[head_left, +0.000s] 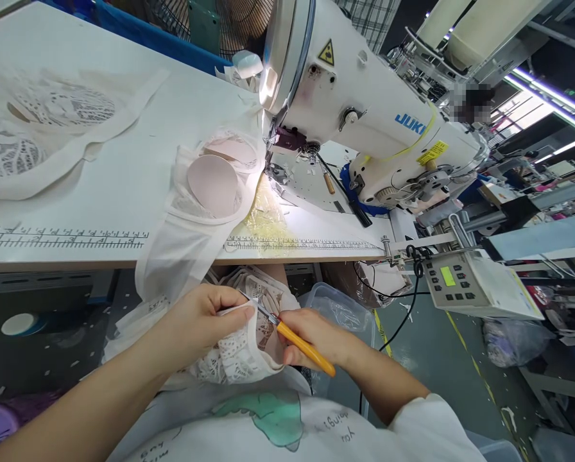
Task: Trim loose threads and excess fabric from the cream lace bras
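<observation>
Over my lap, my left hand (220, 317) pinches the edge of a white lace bra (239, 353) between thumb and fingers. Closed around an orange-handled tool (307, 350) with a slim metal blade is my right hand (311, 330). The blade points up and left and meets the fabric beside my left thumb. Whether it has one blade or two, I cannot tell. More of the white garment, with a pale moulded cup (214, 185), lies on the table and hangs over its front edge. Its far end reaches the needle area of the sewing machine (335, 70).
Another white lace piece (66, 135) lies on the left of the white table (138, 83). A printed ruler (61, 237) runs along the front edge. A clear plastic bin (340, 308) stands below, near my right arm. To the right hangs a control panel (475, 282) with a cable.
</observation>
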{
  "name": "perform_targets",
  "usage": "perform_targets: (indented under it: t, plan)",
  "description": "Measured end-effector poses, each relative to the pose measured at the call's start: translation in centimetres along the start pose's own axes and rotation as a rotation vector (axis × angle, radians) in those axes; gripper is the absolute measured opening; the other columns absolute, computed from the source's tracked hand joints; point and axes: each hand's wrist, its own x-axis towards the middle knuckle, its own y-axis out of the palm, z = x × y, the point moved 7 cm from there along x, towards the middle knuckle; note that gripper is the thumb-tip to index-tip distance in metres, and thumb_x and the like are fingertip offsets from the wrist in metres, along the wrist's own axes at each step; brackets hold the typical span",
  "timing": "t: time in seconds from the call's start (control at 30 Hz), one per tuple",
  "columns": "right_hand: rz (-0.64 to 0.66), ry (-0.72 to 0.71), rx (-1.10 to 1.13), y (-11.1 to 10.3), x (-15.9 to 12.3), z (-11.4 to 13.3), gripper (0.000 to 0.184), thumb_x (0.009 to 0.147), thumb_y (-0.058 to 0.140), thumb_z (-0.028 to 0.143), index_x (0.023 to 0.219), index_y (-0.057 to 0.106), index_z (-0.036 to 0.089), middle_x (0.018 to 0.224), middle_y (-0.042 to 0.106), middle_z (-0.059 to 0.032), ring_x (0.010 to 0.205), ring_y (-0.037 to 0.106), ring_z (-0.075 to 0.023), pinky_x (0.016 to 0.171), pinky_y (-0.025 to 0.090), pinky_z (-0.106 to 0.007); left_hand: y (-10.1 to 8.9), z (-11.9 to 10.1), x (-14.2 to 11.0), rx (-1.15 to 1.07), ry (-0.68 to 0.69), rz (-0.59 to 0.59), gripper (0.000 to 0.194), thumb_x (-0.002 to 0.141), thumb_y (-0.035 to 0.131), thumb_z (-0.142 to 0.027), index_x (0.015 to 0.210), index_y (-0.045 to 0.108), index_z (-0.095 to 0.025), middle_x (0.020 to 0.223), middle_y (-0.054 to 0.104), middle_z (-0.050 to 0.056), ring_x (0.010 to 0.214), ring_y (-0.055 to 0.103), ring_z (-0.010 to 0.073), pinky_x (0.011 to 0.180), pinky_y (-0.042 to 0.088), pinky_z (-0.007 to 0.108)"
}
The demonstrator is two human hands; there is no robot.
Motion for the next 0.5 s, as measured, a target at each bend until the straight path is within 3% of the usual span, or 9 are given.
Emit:
perform_targets:
  t: [0.23, 0.37, 0.5]
  plan:
    - [-0.238, 0.033, 0.048, -1.0, -0.1, -0.8, 0.058, 0.073, 0.037, 0.075, 0.057, 0.033, 0.020, 0.050, 0.033, 0.0043, 0.046, 0.029, -0.0081, 0.043, 0.024, -0.023, -0.3, -0.2, -0.1, 0.021, 0.039, -0.029, 0.039, 0.070, 0.053, -0.045, 0.048, 0.035, -0.019, 0.050, 0.025, -0.007, 0.047, 0.023, 0.0077, 0.043, 0.018, 0.022]
    - [-0.368, -0.051, 0.058, -2.0, -1.2, 1.0, 0.050, 0.068, 0.054, 0.067, 0.071, 0.047, 0.018, 0.065, 0.052, -0.0004, 0.056, 0.045, -0.0115, 0.051, 0.037, -0.024, -1.1, -0.1, -0.7, 0.010, 0.110, -0.128, 0.034, 0.072, 0.055, -0.047, 0.055, 0.048, -0.018, 0.055, 0.035, -0.006, 0.050, 0.033, 0.0087, 0.043, 0.028, 0.019]
    - [-0.318, -0.196, -0.105, -0.1, -1.3, 2.9, 0.027, 0.072, 0.060, 0.042, 0.070, 0.048, 0.019, 0.064, 0.054, -0.0002, 0.058, 0.048, -0.0124, 0.056, 0.040, -0.024, -1.2, 0.7, -1.2, -0.141, 0.034, -0.129, 0.031, 0.070, 0.060, -0.046, 0.061, 0.047, -0.019, 0.074, 0.056, -0.002, 0.049, 0.037, 0.0071, 0.041, 0.033, 0.019]
